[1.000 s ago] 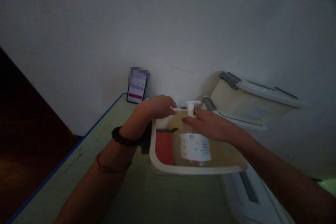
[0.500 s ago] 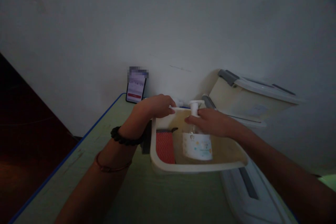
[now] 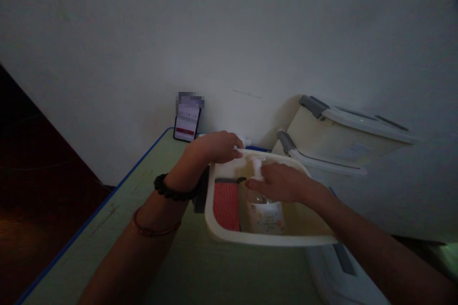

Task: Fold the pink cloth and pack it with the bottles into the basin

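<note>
A cream plastic bin (image 3: 250, 238) stands on the green table. My left hand (image 3: 214, 147) is closed on the bin's far left rim. My right hand (image 3: 277, 183) is wrapped round the neck of a clear pump bottle (image 3: 266, 214) with a white label, which stands upright inside the bin. Its white pump head (image 3: 255, 162) pokes up just past my fingers. A red mesh item (image 3: 225, 205) lies in the bin to the left of the bottle.
A phone (image 3: 186, 121) with a lit screen leans against the white wall at the table's far edge. Cream storage boxes with grey-handled lids (image 3: 339, 138) are stacked to the right. A white lid (image 3: 336, 271) lies under the bin. The table's blue edge (image 3: 107, 195) borders dark floor.
My right hand has lowered the pump bottle deeper into the bin. My left hand has stayed on the rim.
</note>
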Tool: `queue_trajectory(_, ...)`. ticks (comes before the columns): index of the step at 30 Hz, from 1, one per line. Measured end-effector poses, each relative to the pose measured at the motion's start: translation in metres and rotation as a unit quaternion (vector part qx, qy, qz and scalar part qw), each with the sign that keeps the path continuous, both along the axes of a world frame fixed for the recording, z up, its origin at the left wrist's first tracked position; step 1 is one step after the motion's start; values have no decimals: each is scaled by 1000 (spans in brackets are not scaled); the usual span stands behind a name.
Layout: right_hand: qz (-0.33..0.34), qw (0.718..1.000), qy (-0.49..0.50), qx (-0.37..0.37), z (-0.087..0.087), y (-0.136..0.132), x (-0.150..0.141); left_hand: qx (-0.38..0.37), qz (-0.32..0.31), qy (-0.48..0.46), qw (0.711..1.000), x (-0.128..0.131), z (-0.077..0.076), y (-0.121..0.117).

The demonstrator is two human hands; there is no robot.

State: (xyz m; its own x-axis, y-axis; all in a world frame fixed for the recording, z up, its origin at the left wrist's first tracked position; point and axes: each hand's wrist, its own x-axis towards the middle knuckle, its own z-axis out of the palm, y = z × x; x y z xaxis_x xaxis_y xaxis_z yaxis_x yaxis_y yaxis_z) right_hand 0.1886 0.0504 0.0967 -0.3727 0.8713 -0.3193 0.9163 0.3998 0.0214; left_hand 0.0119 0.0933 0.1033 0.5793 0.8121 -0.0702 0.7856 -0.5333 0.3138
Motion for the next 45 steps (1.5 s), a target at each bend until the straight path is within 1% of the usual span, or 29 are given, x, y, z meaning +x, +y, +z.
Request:
queue_trajectory(2, 4, 1000, 9, -21, 1, 0, 0, 1, -4, -1, 1000, 0, -1, 1)
queue_trajectory(4, 9, 998, 26, -61, 3, 0, 2, 5, -9, -2, 1000, 0, -1, 1)
queue_trajectory(7, -7, 987, 72, -146, 3, 2, 6, 9, -16, 0, 1000, -1, -1, 0)
queue_trajectory(9, -14, 979, 108, -173, 0, 3, 10, 8, -16, 1, 1000, -1, -2, 0)
queue_trajectory(13, 23, 976, 164, -143, -6, 5, 14, -3, -19, -3, 1000, -1, -1, 1)
queue_trajectory(16, 19, 976, 173, -132, -6, 4, 15, -20, -37, -8, 999, -1, 1, 1)
queue_trajectory(18, 25, 973, 180, -141, -4, 4, 16, -29, -47, -8, 998, -2, 1, 2)
queue_trajectory(20, 53, 964, 201, -169, -1, 4, 18, -34, -53, -8, 998, -2, 0, 2)
queue_trajectory(22, 82, 952, 235, -178, -1, 2, 20, -36, -57, -10, 998, -3, -1, 3)
queue_trajectory(24, 100, 946, 269, -151, -1, -1, 21, -35, -58, -15, 998, -4, -3, 4)
queue_trajectory(25, 99, 949, 273, -123, -1, -3, 22, -33, -57, -18, 998, -5, -3, 4)
queue_trajectory(28, 56, 973, 222, -30, 0, -8, 25, -29, -54, -30, 998, -5, -3, 4)
queue_trajectory(30, 26, 980, 197, 5, 3, -9, 30, -32, -56, -38, 997, -5, -3, 5)
queue_trajectory(32, 30, 977, 210, -3, 6, -7, 37, -37, -58, -45, 997, -5, -3, 6)
queue_trajectory(35, 46, 973, 222, -35, 9, -5, 44, -45, -57, -53, 996, -5, -3, 7)
queue_trajectory(39, 41, 973, 217, -65, 7, -5, 48, -54, -53, -59, 995, -5, -3, 7)
queue_trajectory(45, 32, 973, 214, -83, 6, -4, 54, -63, -37, -56, 996, -4, -1, 6)
